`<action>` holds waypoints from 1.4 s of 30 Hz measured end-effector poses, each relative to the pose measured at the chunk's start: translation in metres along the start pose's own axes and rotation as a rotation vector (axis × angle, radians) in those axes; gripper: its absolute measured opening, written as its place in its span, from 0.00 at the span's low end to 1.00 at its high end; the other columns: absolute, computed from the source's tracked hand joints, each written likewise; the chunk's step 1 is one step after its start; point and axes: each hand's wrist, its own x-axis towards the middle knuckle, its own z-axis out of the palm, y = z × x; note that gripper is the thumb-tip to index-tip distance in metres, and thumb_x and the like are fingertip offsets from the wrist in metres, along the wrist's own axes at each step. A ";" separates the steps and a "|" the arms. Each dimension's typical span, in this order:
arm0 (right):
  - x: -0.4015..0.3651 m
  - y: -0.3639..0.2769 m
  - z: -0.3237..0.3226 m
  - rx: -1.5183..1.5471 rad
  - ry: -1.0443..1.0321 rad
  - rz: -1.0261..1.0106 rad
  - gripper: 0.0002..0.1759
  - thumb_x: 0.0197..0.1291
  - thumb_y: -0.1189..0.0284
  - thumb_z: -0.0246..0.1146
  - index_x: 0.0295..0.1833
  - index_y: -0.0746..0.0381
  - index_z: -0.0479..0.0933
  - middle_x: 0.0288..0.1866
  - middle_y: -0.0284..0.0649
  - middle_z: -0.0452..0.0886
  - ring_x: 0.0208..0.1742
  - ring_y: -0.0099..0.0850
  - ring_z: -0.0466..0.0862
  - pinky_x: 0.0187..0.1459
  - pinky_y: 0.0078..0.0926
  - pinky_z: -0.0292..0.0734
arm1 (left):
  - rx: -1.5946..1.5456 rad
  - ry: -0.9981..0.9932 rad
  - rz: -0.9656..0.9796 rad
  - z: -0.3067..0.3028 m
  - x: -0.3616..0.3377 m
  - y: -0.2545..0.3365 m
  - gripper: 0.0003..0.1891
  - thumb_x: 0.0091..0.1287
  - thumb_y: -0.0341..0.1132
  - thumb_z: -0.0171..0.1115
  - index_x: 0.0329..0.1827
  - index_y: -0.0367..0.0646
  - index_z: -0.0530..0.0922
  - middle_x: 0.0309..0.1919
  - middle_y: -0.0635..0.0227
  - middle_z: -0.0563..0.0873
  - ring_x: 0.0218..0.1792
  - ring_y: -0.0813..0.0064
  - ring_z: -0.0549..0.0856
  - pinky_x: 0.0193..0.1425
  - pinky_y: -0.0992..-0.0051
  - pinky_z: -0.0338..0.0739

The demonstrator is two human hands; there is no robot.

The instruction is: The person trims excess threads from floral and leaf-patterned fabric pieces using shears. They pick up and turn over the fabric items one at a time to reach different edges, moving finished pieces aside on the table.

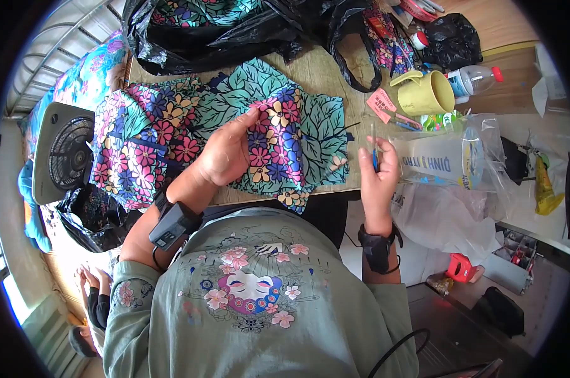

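Note:
My left hand (227, 150) is closed on a piece of flower-print fabric (275, 142), its thumb pressing on the pink, blue and cream blossoms. That piece lies over teal leaf-print fabric (324, 120) on the wooden table. To the right, at the table's edge, my right hand (379, 173) is closed around a slim pointed tool with a blue part (375, 157). The tool's narrow tip points away from me; its exact kind is hard to make out. Left of my left hand sits a pile of folded floral fabric (131, 151).
A black plastic bag (234, 44) with more fabric lies at the back. On the right are a yellow mug (425, 92), a plastic bottle (474, 80) and a clear plastic bag (423, 157). A fan (71, 151) stands left. Another person (96, 296) is at lower left.

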 end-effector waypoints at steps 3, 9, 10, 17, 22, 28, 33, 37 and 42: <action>-0.006 -0.011 0.013 0.082 -0.133 -0.090 0.19 0.61 0.75 0.66 0.57 0.67 0.72 0.51 0.37 0.80 0.44 0.18 0.77 0.46 0.16 0.71 | -0.014 0.010 -0.026 0.003 -0.001 0.006 0.22 0.79 0.42 0.39 0.64 0.35 0.70 0.56 0.59 0.81 0.55 0.67 0.82 0.63 0.64 0.75; -0.011 -0.014 0.013 -0.033 -0.327 -0.100 0.23 0.59 0.75 0.68 0.60 0.66 0.74 0.50 0.38 0.82 0.42 0.18 0.78 0.43 0.17 0.72 | 0.027 0.024 0.033 -0.006 -0.004 0.020 0.23 0.79 0.42 0.37 0.63 0.33 0.70 0.56 0.56 0.81 0.56 0.64 0.81 0.65 0.62 0.75; -0.012 -0.012 0.012 -0.083 -0.342 -0.096 0.22 0.59 0.75 0.68 0.60 0.65 0.75 0.46 0.38 0.83 0.39 0.19 0.77 0.41 0.18 0.72 | 0.018 0.025 0.048 -0.009 -0.004 0.021 0.23 0.79 0.43 0.36 0.63 0.33 0.70 0.56 0.55 0.81 0.57 0.63 0.81 0.65 0.62 0.74; -0.011 -0.004 0.015 -0.342 -0.360 -0.196 0.23 0.56 0.73 0.70 0.59 0.56 0.80 0.27 0.37 0.77 0.26 0.24 0.73 0.31 0.24 0.70 | -0.094 -0.015 0.082 -0.015 -0.007 0.021 0.24 0.79 0.43 0.36 0.64 0.32 0.69 0.58 0.54 0.80 0.59 0.60 0.80 0.68 0.60 0.72; -0.007 -0.008 0.020 -0.340 -0.363 -0.182 0.20 0.57 0.71 0.69 0.57 0.54 0.81 0.22 0.38 0.69 0.23 0.29 0.70 0.29 0.27 0.67 | -0.160 -0.068 0.091 -0.030 -0.012 0.023 0.24 0.79 0.43 0.36 0.65 0.33 0.69 0.59 0.53 0.79 0.62 0.59 0.78 0.69 0.58 0.70; -0.006 -0.005 0.021 -0.361 -0.377 -0.170 0.19 0.57 0.69 0.69 0.56 0.54 0.82 0.22 0.39 0.70 0.23 0.31 0.71 0.29 0.28 0.68 | -0.205 -0.086 0.095 -0.033 -0.012 0.022 0.24 0.79 0.43 0.36 0.65 0.33 0.68 0.60 0.53 0.79 0.62 0.59 0.78 0.70 0.58 0.70; -0.004 -0.005 0.022 -0.366 -0.387 -0.178 0.19 0.57 0.69 0.69 0.56 0.54 0.82 0.22 0.40 0.71 0.23 0.32 0.72 0.29 0.28 0.69 | -0.205 -0.089 0.101 -0.034 -0.011 0.022 0.24 0.78 0.43 0.37 0.65 0.33 0.69 0.59 0.53 0.79 0.61 0.60 0.78 0.69 0.59 0.70; -0.003 -0.005 0.022 -0.385 -0.389 -0.219 0.19 0.57 0.70 0.69 0.56 0.54 0.82 0.23 0.40 0.73 0.24 0.32 0.73 0.29 0.28 0.69 | -0.188 -0.082 0.102 -0.031 -0.012 0.023 0.24 0.79 0.42 0.37 0.65 0.34 0.69 0.59 0.54 0.79 0.61 0.60 0.79 0.69 0.59 0.71; -0.004 -0.002 0.019 -0.336 -0.402 -0.256 0.19 0.56 0.71 0.69 0.56 0.54 0.82 0.23 0.40 0.74 0.23 0.32 0.73 0.29 0.28 0.69 | -0.200 -0.096 0.098 -0.032 -0.012 0.023 0.24 0.79 0.42 0.36 0.65 0.34 0.69 0.59 0.54 0.79 0.61 0.60 0.79 0.68 0.59 0.71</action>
